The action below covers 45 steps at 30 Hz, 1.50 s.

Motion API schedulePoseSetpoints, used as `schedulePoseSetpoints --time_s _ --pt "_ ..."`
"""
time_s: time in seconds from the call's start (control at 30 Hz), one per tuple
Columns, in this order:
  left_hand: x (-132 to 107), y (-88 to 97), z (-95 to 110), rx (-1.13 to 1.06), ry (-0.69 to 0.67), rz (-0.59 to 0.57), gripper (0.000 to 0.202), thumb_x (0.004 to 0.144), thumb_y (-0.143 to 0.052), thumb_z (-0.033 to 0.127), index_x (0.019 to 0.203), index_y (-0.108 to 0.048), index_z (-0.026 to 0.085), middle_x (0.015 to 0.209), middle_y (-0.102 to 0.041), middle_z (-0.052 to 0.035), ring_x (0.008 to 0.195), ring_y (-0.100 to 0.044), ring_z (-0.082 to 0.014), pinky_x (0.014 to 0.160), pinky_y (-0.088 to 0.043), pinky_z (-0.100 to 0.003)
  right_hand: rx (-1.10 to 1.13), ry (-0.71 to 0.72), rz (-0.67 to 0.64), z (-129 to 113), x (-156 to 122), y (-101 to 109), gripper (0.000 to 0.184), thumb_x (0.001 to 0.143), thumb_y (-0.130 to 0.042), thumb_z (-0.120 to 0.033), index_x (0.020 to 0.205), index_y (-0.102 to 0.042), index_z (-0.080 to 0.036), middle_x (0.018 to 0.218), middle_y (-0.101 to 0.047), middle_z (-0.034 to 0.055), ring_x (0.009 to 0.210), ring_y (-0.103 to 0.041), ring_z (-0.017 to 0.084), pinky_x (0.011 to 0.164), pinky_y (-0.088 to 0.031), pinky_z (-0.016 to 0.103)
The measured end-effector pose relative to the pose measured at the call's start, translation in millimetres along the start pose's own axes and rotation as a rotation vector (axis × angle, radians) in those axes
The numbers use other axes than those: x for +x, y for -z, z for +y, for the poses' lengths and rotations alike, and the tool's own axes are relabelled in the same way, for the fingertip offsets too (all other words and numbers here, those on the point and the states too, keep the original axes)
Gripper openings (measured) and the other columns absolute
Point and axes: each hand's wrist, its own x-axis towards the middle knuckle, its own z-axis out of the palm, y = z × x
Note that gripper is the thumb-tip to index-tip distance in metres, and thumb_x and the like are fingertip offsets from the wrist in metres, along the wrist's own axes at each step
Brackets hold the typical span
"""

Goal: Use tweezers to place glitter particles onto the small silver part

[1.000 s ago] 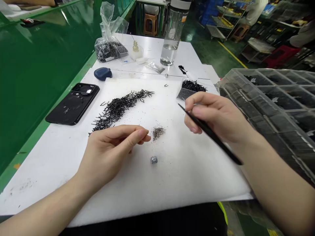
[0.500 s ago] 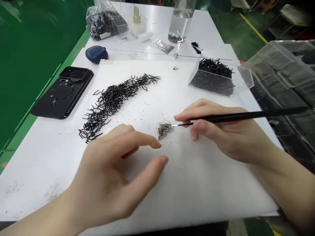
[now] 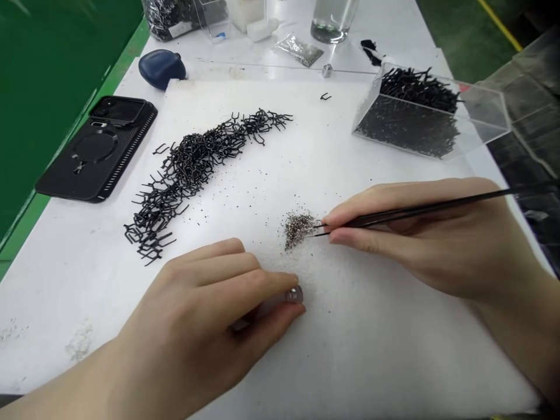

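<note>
Between the thumb and index finger of my left hand (image 3: 210, 309) is a small clear cylindrical piece (image 3: 294, 294), its rounded end showing and the rest hidden by my fingers. My right hand (image 3: 406, 233) grips a pair of black tweezers (image 3: 394, 217), its two tips slightly apart at the right edge of a little pile of tiny brown and silvery grains (image 3: 298, 227). Whether a grain sits between the tips is too small to tell. A long heap of black forked pieces (image 3: 196, 160) lies on the white mat (image 3: 371, 350), beyond my left hand.
At the right stands a clear box (image 3: 406, 131) of black pieces. A black phone (image 3: 94, 149) and a dark blue rounded object (image 3: 161, 69) lie at the left. Along the back are a glass of liquid (image 3: 333, 26), a small bag (image 3: 300, 49) and a white bottle (image 3: 261, 29).
My left thumb and index finger have closed on the small clear piece. The tweezers' tips now show apart at the grains. The whole view has shifted closer and downward.
</note>
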Motion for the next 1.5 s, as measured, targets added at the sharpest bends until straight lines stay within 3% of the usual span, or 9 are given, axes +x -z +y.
schedulePoseSetpoints --time_s 0.6,0.87,1.23,1.5 --pt "2.9 3.8 0.8 -0.015 0.018 -0.004 0.006 0.088 -0.074 0.018 0.093 -0.076 0.020 0.061 -0.059 0.0066 0.059 -0.052 -0.0080 0.059 -0.043 -0.022 -0.017 0.007 -0.029 0.0 -1.6 0.1 0.015 0.074 -0.089 -0.021 0.081 -0.081 -0.032 0.089 -0.083 -0.0083 0.084 -0.080 0.016 0.073 -0.068 0.022" --pt "3.3 2.1 0.8 0.000 0.026 -0.010 0.004 0.087 -0.074 0.018 0.090 -0.077 0.020 0.060 -0.059 0.0065 0.058 -0.052 -0.0082 0.058 -0.044 -0.023 -0.006 -0.034 -0.016 0.4 -1.5 -0.7 0.016 0.075 -0.089 -0.022 0.082 -0.081 -0.034 0.091 -0.082 -0.0080 0.087 -0.080 0.021 0.074 -0.070 0.031" --pt "1.7 1.6 -1.6 -0.003 0.028 -0.013 0.005 0.089 -0.074 0.020 0.092 -0.077 0.021 0.061 -0.059 0.0066 0.059 -0.053 -0.0084 0.059 -0.044 -0.023 0.014 -0.058 -0.021 -0.7 -1.2 -0.2 0.019 0.074 -0.089 -0.019 0.080 -0.081 -0.036 0.088 -0.082 -0.0084 0.086 -0.080 0.020 0.076 -0.069 0.030" --pt "3.7 4.2 1.4 0.009 0.028 -0.001 0.007 0.088 -0.076 0.018 0.094 -0.078 0.018 0.062 -0.062 0.0053 0.060 -0.054 -0.0088 0.062 -0.047 -0.023 -0.040 0.006 0.027 -2.0 -0.7 2.7 0.013 0.073 -0.090 -0.026 0.078 -0.081 -0.033 0.083 -0.082 -0.0059 0.080 -0.079 0.022 0.071 -0.068 0.034"
